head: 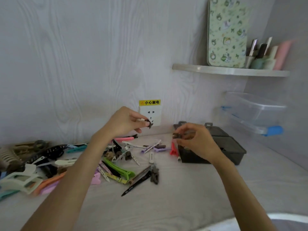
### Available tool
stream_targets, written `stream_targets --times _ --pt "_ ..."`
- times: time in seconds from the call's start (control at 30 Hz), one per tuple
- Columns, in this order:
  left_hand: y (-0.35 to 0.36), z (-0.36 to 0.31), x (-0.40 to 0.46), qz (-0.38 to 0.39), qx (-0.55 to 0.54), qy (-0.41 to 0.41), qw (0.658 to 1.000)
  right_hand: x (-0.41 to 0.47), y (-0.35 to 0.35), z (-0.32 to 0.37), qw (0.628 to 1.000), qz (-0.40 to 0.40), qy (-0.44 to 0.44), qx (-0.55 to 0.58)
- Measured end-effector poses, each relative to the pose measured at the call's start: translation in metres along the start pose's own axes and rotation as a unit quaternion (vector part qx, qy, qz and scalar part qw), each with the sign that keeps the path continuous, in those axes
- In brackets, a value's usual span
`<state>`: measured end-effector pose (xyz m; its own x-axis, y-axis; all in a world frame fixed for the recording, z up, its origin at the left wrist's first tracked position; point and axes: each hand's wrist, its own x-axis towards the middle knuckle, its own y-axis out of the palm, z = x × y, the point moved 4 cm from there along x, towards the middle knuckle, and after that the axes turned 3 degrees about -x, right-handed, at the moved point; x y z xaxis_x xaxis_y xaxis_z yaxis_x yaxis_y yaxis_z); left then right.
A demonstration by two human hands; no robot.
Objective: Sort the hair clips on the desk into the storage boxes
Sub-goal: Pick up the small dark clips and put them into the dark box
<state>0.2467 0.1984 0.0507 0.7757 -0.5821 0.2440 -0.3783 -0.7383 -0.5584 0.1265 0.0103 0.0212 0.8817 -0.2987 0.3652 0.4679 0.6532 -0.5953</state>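
Many hair clips [116, 170] lie spread on the pale desk [166, 205], most at the left and the middle. Above them the left hand [124, 121] pinches a small dark clip [149, 123] between thumb and fingers. The right hand [194, 139] pinches another small dark clip [177, 135], just over the dark storage boxes [233, 150]. Behind, a wall socket [150, 116] has a yellow label [149, 102] reading "小心触电". Further right stand clear boxes [251, 112] and a shelf [230, 70].
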Motion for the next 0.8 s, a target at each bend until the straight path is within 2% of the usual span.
stream_targets --times 0.07,0.13,0.23,0.33,0.5,0.57,0.63,0.73,0.8 --pt "0.036 -0.024 -0.003 0.04 -0.006 0.04 0.998 -0.005 -0.034 -0.021 0.994 -0.076 0.023 -0.069" --pt "0.076 -0.04 -0.002 0.073 0.002 0.071 0.995 -0.008 -0.051 -0.038 0.99 -0.094 0.041 -0.096" --pt "0.12 -0.05 0.005 0.08 0.032 0.089 0.992 -0.012 -0.056 -0.049 0.993 -0.046 0.026 -0.107" --pt "0.136 -0.053 0.007 0.103 0.064 0.1 0.988 -0.017 -0.061 -0.05 0.986 0.008 0.002 -0.166" --pt "0.1 -0.042 0.0 0.078 0.035 0.063 0.994 -0.018 -0.068 -0.049 0.987 -0.028 0.021 -0.157" --pt "0.067 -0.026 -0.003 0.068 0.029 0.037 0.997 -0.017 -0.059 -0.037 0.989 -0.038 0.002 -0.144" --pt "0.031 -0.003 -0.011 0.07 0.043 -0.003 0.997 -0.015 -0.036 -0.019 0.99 -0.008 -0.034 -0.138" --pt "-0.004 0.031 -0.03 0.028 0.134 -0.045 0.99 -0.012 0.018 0.006 0.984 0.079 -0.07 -0.145" --pt "-0.012 0.051 -0.049 -0.021 0.212 -0.058 0.975 -0.006 0.051 0.024 0.976 0.075 -0.104 -0.173"
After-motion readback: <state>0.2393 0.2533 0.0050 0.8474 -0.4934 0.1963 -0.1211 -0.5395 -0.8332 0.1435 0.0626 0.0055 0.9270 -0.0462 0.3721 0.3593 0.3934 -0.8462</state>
